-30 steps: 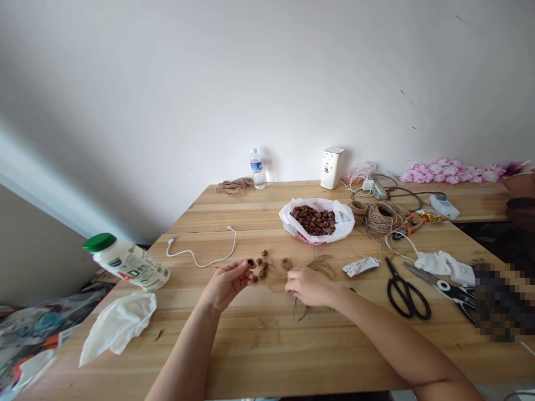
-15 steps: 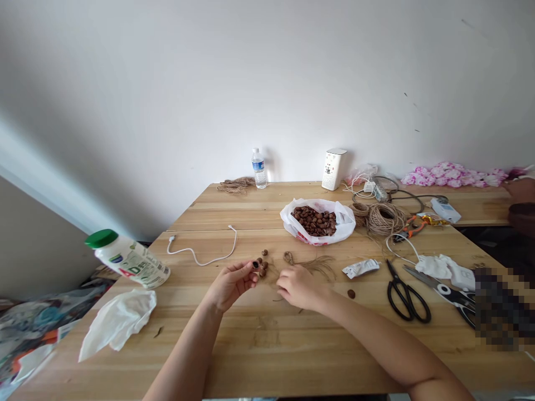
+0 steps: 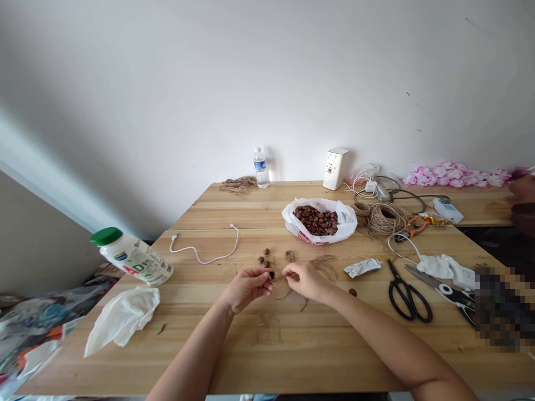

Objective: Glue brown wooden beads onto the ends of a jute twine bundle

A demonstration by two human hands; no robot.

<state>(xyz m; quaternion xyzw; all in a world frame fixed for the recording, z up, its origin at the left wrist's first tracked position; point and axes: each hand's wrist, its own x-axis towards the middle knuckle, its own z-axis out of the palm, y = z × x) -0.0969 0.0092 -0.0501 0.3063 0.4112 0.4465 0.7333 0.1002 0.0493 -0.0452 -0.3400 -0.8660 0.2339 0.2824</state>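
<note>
My left hand (image 3: 249, 288) pinches a small brown bead (image 3: 271, 274), its dark face turned towards my right hand. Fingers closed, my right hand (image 3: 307, 281) pinches what looks like the end of a twine strand, though the tip is too small to be sure. Under and behind that hand lies a bundle of brown twine (image 3: 325, 266) with a knotted loop (image 3: 290, 255) at its far end. Several loose brown beads (image 3: 266, 263) rest just beyond my left hand. Farther back, a white plastic bag (image 3: 348, 220) stands open, full of similar brown pieces.
On the right lie black scissors (image 3: 409, 295), a second pair (image 3: 445, 289), a small white packet (image 3: 362, 268), twine rolls (image 3: 387, 218) and pliers (image 3: 413, 227). A green-capped bottle (image 3: 137, 259), white cloth (image 3: 123, 317) and white cable (image 3: 204, 260) lie left. Another person's hand shows far right.
My left hand has moved right with the bead, close to my right hand. My right hand has lifted slightly off the twine, its fingertips now pinched towards the bead.
</note>
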